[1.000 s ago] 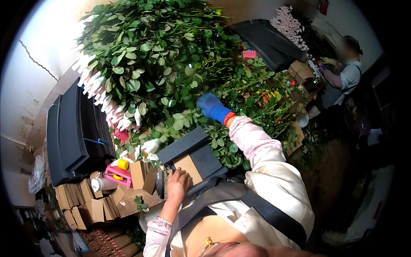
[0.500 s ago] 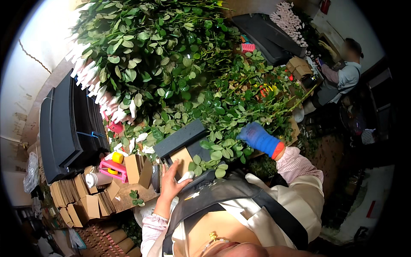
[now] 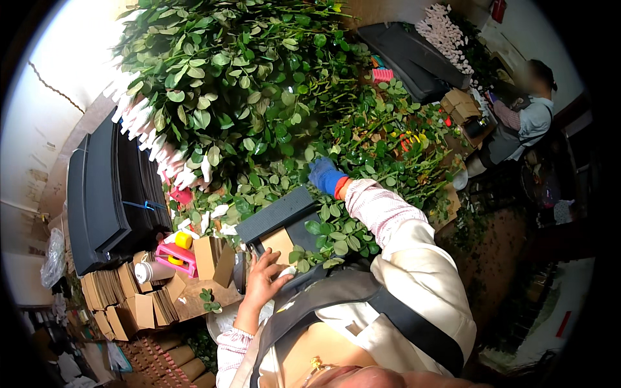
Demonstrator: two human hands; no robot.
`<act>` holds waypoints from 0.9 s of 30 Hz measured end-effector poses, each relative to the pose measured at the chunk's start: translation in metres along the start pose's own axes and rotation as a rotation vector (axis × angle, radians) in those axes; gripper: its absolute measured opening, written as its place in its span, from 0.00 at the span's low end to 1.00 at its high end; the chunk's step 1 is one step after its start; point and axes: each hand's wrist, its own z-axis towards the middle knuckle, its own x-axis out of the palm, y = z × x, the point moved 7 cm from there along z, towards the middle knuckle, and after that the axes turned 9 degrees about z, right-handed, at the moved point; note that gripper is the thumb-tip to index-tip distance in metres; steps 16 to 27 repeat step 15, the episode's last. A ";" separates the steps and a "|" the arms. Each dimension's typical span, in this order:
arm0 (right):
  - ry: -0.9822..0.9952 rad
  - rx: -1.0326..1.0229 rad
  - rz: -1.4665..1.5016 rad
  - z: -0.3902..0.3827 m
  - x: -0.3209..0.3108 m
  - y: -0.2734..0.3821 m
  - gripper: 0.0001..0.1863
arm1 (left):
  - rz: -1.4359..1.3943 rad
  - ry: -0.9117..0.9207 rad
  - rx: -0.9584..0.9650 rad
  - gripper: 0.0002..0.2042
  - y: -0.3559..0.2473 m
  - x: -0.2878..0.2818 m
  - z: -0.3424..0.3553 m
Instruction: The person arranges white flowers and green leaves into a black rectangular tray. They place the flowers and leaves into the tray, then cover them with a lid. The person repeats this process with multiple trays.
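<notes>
My bare left hand rests at the near edge of the black ridged holder, its fingers apart beside a piece of brown cardboard. A small white-wrapped flower head lies by its thumb; the hand does not visibly close on it. Leafy green stems lie across the holder's right side. Beyond it, my right hand in a blue glove with a red cuff reaches into loose foliage at the big pile's edge. Leaves and blur hide its fingertips, so I cannot make out whether it grips a stem.
A big heap of leafy flower stems with white-sleeved heads fills the far side. Stacked black panels, folded cardboard pieces, a pink tape dispenser and a white cup stand left. Another person works at far right.
My right hand has moved left and away from me, from the right-hand stems to the big pile's edge. My left hand stays near the holder, its fingers slightly more spread.
</notes>
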 end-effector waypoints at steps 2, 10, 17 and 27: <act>0.023 0.023 0.113 0.011 -0.006 -0.013 0.14 | 0.031 -0.024 0.004 0.15 -0.001 -0.001 0.000; -0.756 -0.283 0.449 -0.102 -0.128 -0.052 0.15 | -0.004 -0.047 0.015 0.18 0.009 0.006 -0.003; -0.361 -0.488 0.580 -0.185 -0.129 -0.037 0.20 | -0.167 0.013 -0.183 0.39 0.025 0.004 -0.001; -0.361 -0.488 0.580 -0.185 -0.129 -0.037 0.20 | -0.167 0.013 -0.183 0.39 0.025 0.004 -0.001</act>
